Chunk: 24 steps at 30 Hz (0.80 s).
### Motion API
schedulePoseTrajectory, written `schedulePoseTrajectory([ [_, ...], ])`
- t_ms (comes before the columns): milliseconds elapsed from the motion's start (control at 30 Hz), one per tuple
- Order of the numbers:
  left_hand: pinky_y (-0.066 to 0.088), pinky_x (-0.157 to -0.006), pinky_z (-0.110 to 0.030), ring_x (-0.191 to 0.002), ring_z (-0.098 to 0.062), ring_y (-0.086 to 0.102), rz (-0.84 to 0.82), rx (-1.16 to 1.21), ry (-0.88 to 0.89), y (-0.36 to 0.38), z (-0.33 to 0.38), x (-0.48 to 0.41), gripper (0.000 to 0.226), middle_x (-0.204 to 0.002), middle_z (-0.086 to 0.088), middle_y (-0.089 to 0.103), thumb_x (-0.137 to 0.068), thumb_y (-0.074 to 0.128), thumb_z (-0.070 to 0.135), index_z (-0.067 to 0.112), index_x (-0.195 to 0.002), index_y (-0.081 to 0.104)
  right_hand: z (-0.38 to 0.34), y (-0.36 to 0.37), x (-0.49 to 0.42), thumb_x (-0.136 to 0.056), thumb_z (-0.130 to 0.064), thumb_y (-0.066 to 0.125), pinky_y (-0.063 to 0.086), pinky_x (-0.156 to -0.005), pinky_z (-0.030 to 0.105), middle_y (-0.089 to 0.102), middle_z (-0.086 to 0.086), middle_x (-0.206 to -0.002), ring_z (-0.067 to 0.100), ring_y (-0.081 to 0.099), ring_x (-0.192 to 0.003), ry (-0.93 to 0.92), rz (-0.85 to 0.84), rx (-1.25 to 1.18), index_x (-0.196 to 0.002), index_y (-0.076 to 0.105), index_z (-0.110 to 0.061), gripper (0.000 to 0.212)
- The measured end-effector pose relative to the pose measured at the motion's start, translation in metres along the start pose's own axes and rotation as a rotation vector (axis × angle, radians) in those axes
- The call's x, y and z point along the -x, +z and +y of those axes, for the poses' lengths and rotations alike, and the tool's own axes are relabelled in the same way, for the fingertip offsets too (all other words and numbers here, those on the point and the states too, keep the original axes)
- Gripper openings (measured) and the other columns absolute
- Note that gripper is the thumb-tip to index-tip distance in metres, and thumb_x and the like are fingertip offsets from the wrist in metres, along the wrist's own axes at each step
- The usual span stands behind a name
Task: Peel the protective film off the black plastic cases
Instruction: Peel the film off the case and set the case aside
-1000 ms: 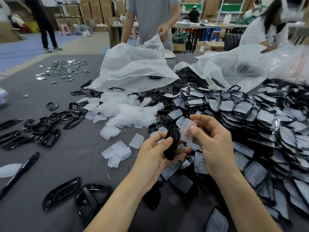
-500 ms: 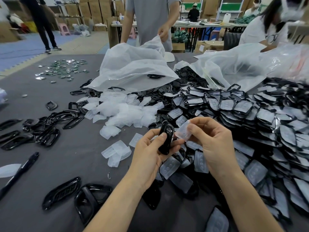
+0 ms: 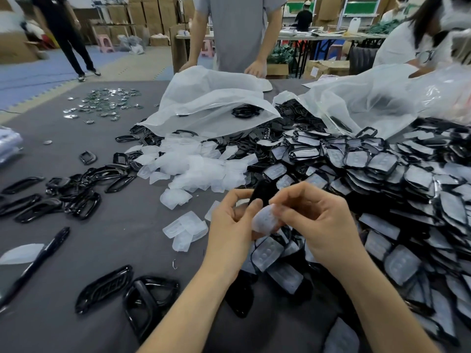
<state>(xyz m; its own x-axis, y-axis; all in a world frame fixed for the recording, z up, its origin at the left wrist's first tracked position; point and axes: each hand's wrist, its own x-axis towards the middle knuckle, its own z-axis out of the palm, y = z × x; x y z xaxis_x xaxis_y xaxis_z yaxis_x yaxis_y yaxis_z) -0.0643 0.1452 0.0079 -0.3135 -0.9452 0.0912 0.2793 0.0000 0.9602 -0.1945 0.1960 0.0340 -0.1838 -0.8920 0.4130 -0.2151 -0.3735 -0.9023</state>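
Pinching film (image 3: pixel 263 220) in right hand (image 3: pixel 318 222), now pulled down off black case (image 3: pixel 262 191) gripped in left hand (image 3: pixel 233 222); seemingly freed, ready to discard.

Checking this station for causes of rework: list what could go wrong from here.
1. The left hand holds the black case right above the unpeeled pile. If it slips, it may get mixed in.
2. The film pinched by the right hand could drop among unpeeled cases instead of onto the discarded films.
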Motion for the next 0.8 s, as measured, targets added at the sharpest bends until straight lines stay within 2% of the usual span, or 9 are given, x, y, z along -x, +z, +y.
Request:
schedulePoseTrajectory([
  [67,0.057,-0.059,-0.025,-0.065,-0.02,0.071,-0.063,0.062,-0.012,0.005,0.001,0.002,0.006,-0.073,-0.009,0.073,-0.088,0.067,0.017,0.016,-0.093,0.062,0.004,0.0,-0.001,-0.082,0.004,0.069,0.054,-0.063,0.02,0.07,-0.003,-0.071,0.008,0.065,-0.064,0.014,0.084,0.025,-0.075,0.069,-0.021,0.026],
  [133,0.057,-0.062,-0.024,-0.071,-0.02,0.072,-0.106,0.059,0.004,0.009,0.001,0.004,0.015,-0.079,-0.01,0.074,-0.08,0.069,0.026,0.017,-0.091,0.063,0.008,0.0,-0.002,-0.083,0.003,0.069,0.057,-0.064,0.027,0.07,-0.002,-0.072,0.01,0.065,-0.063,0.016,0.157,0.056,-0.076,0.068,-0.024,0.028],
  [233,0.056,-0.065,-0.021,-0.075,-0.017,0.073,-0.13,0.02,0.04,0.011,-0.001,0.006,0.008,-0.081,-0.007,0.075,-0.085,0.065,0.02,0.019,-0.093,0.064,0.011,0.0,-0.001,-0.084,-0.002,0.07,0.059,-0.066,0.044,0.068,-0.002,-0.072,0.012,0.065,-0.065,0.021,0.223,0.134,-0.077,0.066,-0.029,0.028],
  [300,0.055,-0.065,-0.019,-0.076,-0.014,0.072,-0.138,-0.003,0.057,0.011,-0.001,0.007,0.009,-0.082,-0.005,0.075,-0.089,0.064,0.012,0.019,-0.095,0.064,0.013,0.0,0.0,-0.083,-0.004,0.071,0.059,-0.065,0.047,0.068,-0.003,-0.074,0.013,0.064,-0.067,0.023,0.255,0.153,-0.077,0.066,-0.029,0.026],
  [467,0.059,-0.072,-0.029,-0.08,-0.019,0.073,-0.155,-0.051,0.053,0.012,-0.002,0.007,0.018,-0.086,-0.008,0.075,-0.093,0.06,0.005,0.022,-0.098,0.065,0.014,-0.002,-0.001,-0.082,-0.003,0.072,0.059,-0.063,0.048,0.066,-0.002,-0.075,0.019,0.063,-0.068,0.039,0.29,0.149,-0.076,0.068,-0.03,0.027],
  [567,0.058,-0.07,-0.026,-0.081,-0.019,0.073,-0.167,-0.061,0.043,0.012,-0.001,0.007,0.025,-0.086,-0.006,0.076,-0.094,0.058,0.002,0.025,-0.1,0.065,0.014,-0.003,-0.001,-0.081,-0.005,0.073,0.058,-0.064,0.05,0.067,0.0,-0.077,0.023,0.063,-0.07,0.043,0.284,0.161,-0.076,0.068,-0.03,0.026],
  [700,0.056,-0.067,-0.021,-0.078,-0.013,0.073,-0.17,-0.075,0.049,0.011,0.0,0.008,0.027,-0.084,-0.002,0.076,-0.094,0.058,0.003,0.028,-0.1,0.065,0.013,-0.004,-0.002,-0.081,-0.006,0.073,0.058,-0.066,0.051,0.068,0.0,-0.076,0.018,0.063,-0.068,0.071,0.273,0.149,-0.076,0.07,-0.03,0.025],
  [800,0.057,-0.068,-0.023,-0.079,-0.015,0.073,-0.191,-0.072,0.041,0.011,0.001,0.008,0.023,-0.086,-0.002,0.076,-0.094,0.06,0.007,0.029,-0.099,0.066,0.012,-0.003,-0.002,-0.081,-0.004,0.073,0.059,-0.063,0.047,0.065,-0.005,-0.072,0.014,0.06,-0.064,0.09,0.264,0.149,-0.078,0.067,-0.03,0.026],
])
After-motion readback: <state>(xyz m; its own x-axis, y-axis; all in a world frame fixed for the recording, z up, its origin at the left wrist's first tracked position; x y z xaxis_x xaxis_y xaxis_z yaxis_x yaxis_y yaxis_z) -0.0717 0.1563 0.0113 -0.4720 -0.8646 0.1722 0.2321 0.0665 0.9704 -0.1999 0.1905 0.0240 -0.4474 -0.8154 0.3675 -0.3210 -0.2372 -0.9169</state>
